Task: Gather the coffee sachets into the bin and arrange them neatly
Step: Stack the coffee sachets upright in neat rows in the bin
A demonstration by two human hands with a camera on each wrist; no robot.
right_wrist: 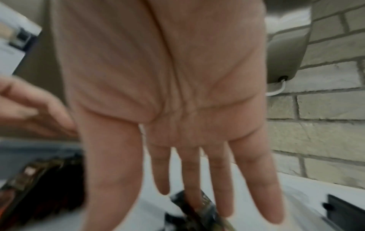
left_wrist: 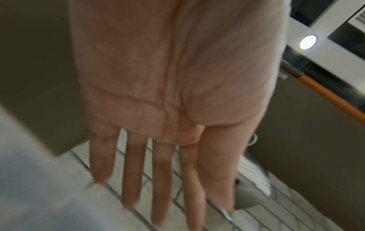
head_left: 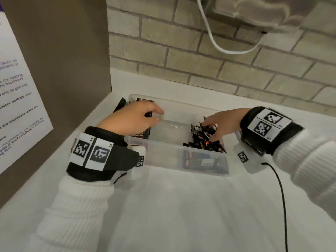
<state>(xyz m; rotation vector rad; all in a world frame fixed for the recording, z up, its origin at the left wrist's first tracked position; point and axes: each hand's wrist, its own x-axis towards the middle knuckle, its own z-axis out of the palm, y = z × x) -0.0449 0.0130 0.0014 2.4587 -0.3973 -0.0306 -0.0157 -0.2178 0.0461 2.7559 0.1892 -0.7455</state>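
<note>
A clear plastic bin stands on the white counter. A loose heap of black coffee sachets fills its right end, and a few more sachets stand at its left end. My right hand reaches into the heap, its straight fingers touching a sachet. Above the left end hovers my left hand; the left wrist view shows its fingers straight, spread and holding nothing. Another black sachet leans just outside the bin's far left corner.
A brown cabinet side with a white notice closes off the left. A brick wall runs behind the counter, and a white cord hangs from a grey unit above. A black cable trails over the counter at the right.
</note>
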